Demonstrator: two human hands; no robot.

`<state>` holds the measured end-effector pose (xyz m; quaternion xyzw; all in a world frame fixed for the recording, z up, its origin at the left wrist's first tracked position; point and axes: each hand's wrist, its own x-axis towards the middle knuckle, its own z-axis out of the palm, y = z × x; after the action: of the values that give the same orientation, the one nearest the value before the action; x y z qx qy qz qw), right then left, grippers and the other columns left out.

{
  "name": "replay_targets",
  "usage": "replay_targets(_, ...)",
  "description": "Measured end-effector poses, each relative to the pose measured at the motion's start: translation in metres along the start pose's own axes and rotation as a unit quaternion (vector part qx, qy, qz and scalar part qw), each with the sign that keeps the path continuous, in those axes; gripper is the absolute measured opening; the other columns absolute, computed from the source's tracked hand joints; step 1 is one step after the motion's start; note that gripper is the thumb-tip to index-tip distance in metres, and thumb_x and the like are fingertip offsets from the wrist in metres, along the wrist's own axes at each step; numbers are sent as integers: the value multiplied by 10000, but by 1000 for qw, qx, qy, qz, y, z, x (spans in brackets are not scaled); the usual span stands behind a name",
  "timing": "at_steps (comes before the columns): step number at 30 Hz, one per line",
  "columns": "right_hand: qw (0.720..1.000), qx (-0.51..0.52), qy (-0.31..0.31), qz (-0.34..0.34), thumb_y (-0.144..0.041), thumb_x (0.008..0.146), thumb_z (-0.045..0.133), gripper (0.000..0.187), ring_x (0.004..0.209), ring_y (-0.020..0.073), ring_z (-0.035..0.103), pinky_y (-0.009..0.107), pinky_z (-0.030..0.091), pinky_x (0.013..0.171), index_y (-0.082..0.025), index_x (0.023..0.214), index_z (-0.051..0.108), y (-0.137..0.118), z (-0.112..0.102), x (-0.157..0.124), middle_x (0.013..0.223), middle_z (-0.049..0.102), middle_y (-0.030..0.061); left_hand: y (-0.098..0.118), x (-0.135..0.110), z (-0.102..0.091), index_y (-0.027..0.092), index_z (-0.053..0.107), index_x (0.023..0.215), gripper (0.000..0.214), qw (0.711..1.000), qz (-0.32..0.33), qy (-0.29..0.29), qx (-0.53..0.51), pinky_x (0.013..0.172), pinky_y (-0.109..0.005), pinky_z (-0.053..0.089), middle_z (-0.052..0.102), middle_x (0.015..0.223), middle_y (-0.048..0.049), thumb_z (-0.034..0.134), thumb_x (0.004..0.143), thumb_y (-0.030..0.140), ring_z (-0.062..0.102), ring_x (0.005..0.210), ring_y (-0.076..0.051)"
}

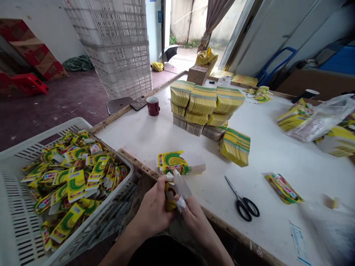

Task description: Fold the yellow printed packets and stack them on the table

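White and wood-edged, the surface (124, 135) before me carries stacked bundles (203, 98) of cartons, a maroon mug (152, 107) and black-handled scissors (240, 198). Just off its near edge, my left hand (155, 203) clasps a small yellow carton (170, 195), and my right hand (191, 212) grips it from the other side, one fingertip of each wrapped in white. Close beyond my fingers lies a low pile of flat cartons (172, 159); to my left, a white crate (8, 181) holds a loose heap of cartons (76, 184). Squeezing too hard could crease the thin-looking card or rip a flap. Those wrapped fingertips may slip and drop the carton below the edge, and a careless knuckle could push the near pile askew.
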<state>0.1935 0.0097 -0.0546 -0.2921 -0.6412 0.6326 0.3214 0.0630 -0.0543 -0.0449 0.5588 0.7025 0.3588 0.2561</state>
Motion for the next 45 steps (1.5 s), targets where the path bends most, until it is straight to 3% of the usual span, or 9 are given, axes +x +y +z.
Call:
replay_targets(6,992,100,-1,78,-494,973,424,457,1121,248,625,438,442,1048,-228,1301,598,19,3,5,1015,726,88,0,1,2,237,281,1210,593,1000,0,19,5,775,-388,510,635,1041,-90,630,732,216,651,916,-271)
replay_targets(12,994,-102,-27,-39,-293,919,565,628,1354,269,447,448,390,1106,-233,1499,333,4,12,-3,1395,552,111,-1,7,-1,262,423,1107,479,995,46,-30,-80,703,-355,511,634,920,-37,594,682,124,637,808,-238)
replay_targets(14,982,-158,-35,-93,-180,896,553,671,1398,272,384,449,374,1120,-242,1513,298,3,15,-3,1467,478,102,-4,9,2,264,455,1148,474,991,46,-3,-125,747,-366,525,638,981,-59,606,712,155,642,868,-242)
replay_targets(19,981,-136,64,-120,-90,927,416,545,1294,239,527,430,455,1067,-291,1432,456,19,5,9,1403,557,72,-14,8,2,211,410,1272,799,977,-96,182,-53,1016,-548,403,525,1284,-160,810,586,295,507,1225,-366)
replay_targets(22,968,-174,123,-132,-60,904,424,631,1344,256,468,487,428,1080,-309,1480,360,27,-4,11,1473,478,65,-19,4,-6,218,420,1234,746,967,-164,135,-142,914,-493,494,622,1141,-108,813,610,332,627,1063,-314)
replay_targets(27,939,-271,46,-208,-31,889,436,765,1448,280,268,462,438,1071,-337,1531,153,28,-6,6,1612,190,55,-19,1,-18,214,483,1155,564,933,-151,156,-288,835,-346,541,694,1023,-50,781,680,280,683,947,-228)
replay_targets(32,930,-298,9,-216,-42,895,481,695,1414,292,344,407,504,1006,-382,1480,322,26,-8,6,1627,118,49,-13,4,-27,188,534,1136,501,901,-151,167,-370,736,-304,574,722,936,-36,768,719,339,703,809,-197)
replay_targets(38,924,-305,-44,-226,-82,884,535,567,1377,316,407,414,509,990,-263,1417,464,20,-17,11,1608,175,138,-11,6,-30,161,523,1159,544,860,-178,150,-454,691,-282,582,726,922,-53,789,710,316,714,793,-199)
replay_targets(45,927,-280,28,-246,-71,849,587,495,1257,276,562,328,567,893,-289,1293,582,23,-16,6,1556,326,134,-6,12,-26,170,538,1099,499,825,-188,122,-519,688,-291,587,732,872,-33,809,689,258,711,745,-179)
